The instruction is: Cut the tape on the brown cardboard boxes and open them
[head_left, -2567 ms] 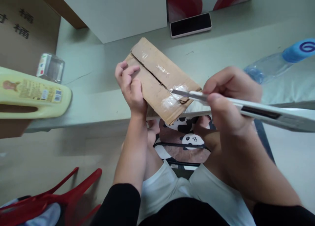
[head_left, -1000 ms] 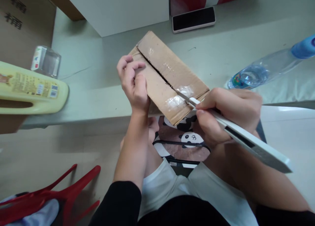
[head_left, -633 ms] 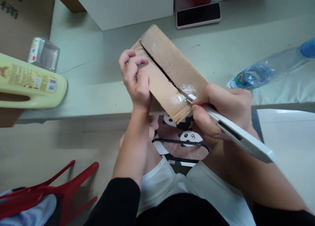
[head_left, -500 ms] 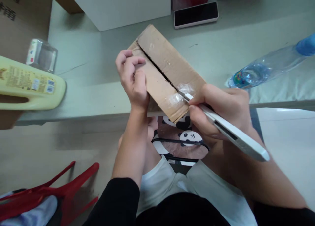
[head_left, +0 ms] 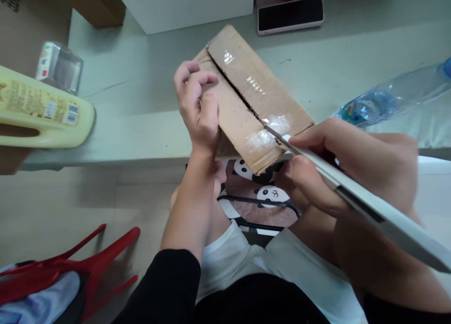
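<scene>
A small brown cardboard box (head_left: 260, 89) is tilted at the front edge of the table, with a dark open slit running along its top seam. Clear tape shines across its near end. My left hand (head_left: 200, 110) grips the box's left side, fingers curled over the top. In my right hand (head_left: 359, 164) is a white utility knife (head_left: 355, 199), held like a pen. Its blade sits at the taped end of the seam; how deep the tip goes I cannot tell.
A phone (head_left: 291, 16) lies beyond the box, beside a white box (head_left: 190, 6). At the right lies a plastic water bottle (head_left: 398, 98). A yellow jug (head_left: 45, 112) and a clear container (head_left: 59, 67) are at the left. A red chair (head_left: 95, 263) stands below left.
My right hand has drawn the knife toward the lower right, and more of the blade shows. The box and my left hand appear slightly further right and up in view.
</scene>
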The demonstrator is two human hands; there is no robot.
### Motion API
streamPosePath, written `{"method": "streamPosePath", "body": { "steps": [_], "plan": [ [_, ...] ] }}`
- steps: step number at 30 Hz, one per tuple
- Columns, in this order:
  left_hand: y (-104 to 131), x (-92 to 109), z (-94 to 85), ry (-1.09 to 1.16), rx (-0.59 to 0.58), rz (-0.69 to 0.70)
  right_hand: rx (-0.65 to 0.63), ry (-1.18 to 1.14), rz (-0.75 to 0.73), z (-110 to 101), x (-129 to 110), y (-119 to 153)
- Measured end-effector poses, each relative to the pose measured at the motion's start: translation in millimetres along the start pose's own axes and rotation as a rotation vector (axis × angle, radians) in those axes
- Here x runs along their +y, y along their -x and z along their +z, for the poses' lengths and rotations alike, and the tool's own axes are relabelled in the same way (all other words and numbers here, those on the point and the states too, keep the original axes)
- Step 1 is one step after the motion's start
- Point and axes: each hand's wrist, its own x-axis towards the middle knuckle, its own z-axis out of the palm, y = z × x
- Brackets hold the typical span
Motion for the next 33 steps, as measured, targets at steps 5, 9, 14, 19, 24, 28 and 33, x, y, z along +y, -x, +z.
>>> {"method": "streamPosePath", "body": {
  "steps": [5, 9, 14, 19, 24, 28, 33],
  "plan": [
    [2, 2, -1.2, -0.034, -0.048, 0.06, -0.011, 0.006, 0.026, -5, -3, 5],
    [2, -1, 1.9, -0.036, -0.039, 0.033, 0.003, -0.001, 0.02, -3, 1, 4],
    [1, -4, 4.5, -0.079, -0.011, 0.09, -0.032, -0.048, 0.038, -1, -2, 4],
    [4, 15, 5.1, -0.053, 0.004, 0.011, -0.048, -0.06, 0.2, 5, -5, 1],
    [2, 13, 2.3, -0.035, -0.016, -0.005, -0.057, -0.084, 0.019, 7, 6, -3],
    [2, 12, -0.7, -0.082, -0.044, -0.002, -0.046, 0.029, 0.096, -6, -9, 0],
    [3, 22, 1.1, -0.125, -0.025, -0.074, -0.097, 0.051, 0.17, -19, -24, 2]
  ]
}}
